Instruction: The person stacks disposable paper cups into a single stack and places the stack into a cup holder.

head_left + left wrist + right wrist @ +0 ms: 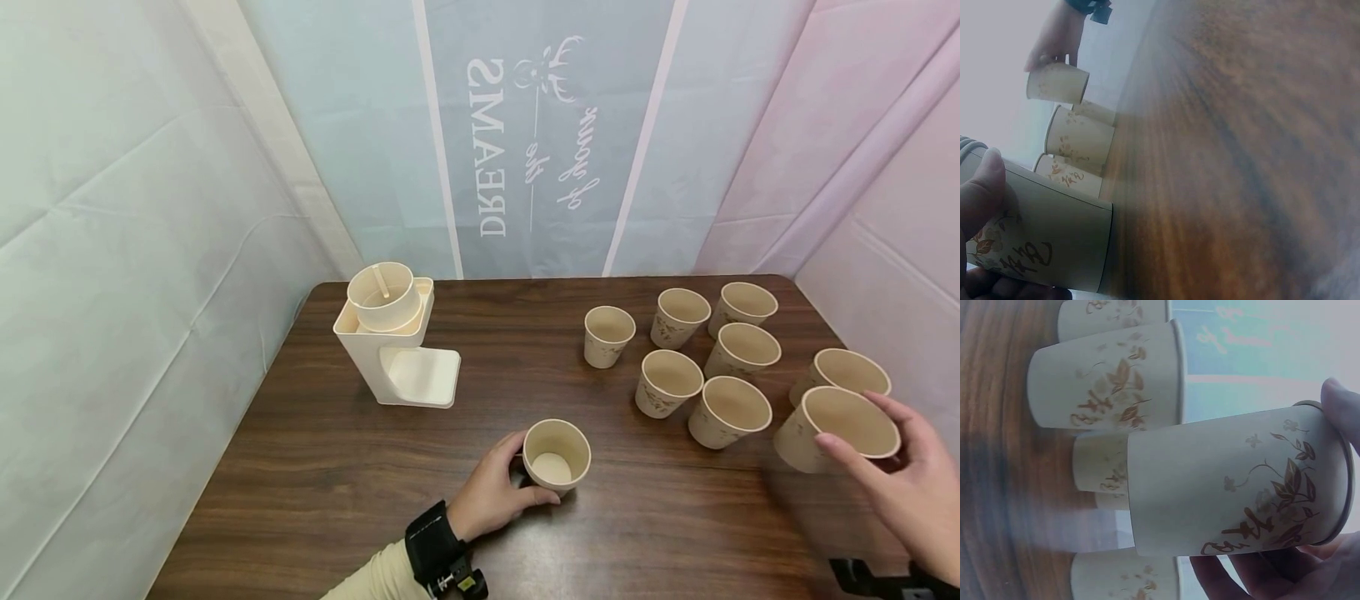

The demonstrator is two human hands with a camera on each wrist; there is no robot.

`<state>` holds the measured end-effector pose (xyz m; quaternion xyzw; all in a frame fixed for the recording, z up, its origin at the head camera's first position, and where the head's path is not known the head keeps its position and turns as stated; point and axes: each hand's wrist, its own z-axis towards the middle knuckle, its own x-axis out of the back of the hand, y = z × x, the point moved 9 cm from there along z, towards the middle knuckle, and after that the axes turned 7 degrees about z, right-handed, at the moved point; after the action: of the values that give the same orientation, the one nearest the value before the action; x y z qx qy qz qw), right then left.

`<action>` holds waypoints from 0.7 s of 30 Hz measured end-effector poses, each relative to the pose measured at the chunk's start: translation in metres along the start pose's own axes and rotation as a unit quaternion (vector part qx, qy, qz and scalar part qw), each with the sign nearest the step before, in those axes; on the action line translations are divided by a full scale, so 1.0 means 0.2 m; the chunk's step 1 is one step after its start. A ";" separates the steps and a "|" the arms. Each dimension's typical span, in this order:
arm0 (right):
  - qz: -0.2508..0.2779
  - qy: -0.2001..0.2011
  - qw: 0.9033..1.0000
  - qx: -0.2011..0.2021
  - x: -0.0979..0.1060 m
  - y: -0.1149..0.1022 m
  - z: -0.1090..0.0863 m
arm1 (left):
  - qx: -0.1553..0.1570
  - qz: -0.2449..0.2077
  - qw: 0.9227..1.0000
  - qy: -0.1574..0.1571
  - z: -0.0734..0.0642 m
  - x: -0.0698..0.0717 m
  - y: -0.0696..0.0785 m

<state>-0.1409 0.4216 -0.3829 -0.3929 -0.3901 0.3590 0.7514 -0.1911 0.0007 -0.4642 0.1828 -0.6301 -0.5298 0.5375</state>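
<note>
Near the table's front middle, my left hand (495,487) grips a beige paper cup (557,454), thumb on the near side and fingers round the far side. That cup stands upright on the wood; layered lines show at its rim in the left wrist view. Over at the right, my right hand (903,467) holds another paper cup (1235,487) near the rim, between thumb and fingers. It has a brown leaf print and is raised above the table, in front of a standing cup (847,367).
Several more paper cups (670,383) stand upright in a loose group on the right half of the dark wooden table (300,500). At the back left is a cream plastic stand (375,358) with a round container (384,304) on top. Curtains (360,125) enclose the table.
</note>
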 end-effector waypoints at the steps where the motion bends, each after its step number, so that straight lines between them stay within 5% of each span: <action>1: -0.001 0.007 1.000 0.002 0.00 -0.01 0.00 | 0.000 0.000 1.000 0.000 0.00 0.00 0.00; 12: 0.012 0.010 0.999 0.029 -0.04 -0.13 0.00 | 0.004 -0.007 1.000 0.003 0.00 0.00 0.00; 21: 0.098 -0.023 0.994 0.045 -0.10 -0.24 0.00 | 0.004 -0.007 1.000 0.000 0.00 0.00 0.00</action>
<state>-0.1384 0.3846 -0.3476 -0.3868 -0.3500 0.4568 0.7206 -0.1911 0.0009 -0.4639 0.1895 -0.6308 -0.5311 0.5330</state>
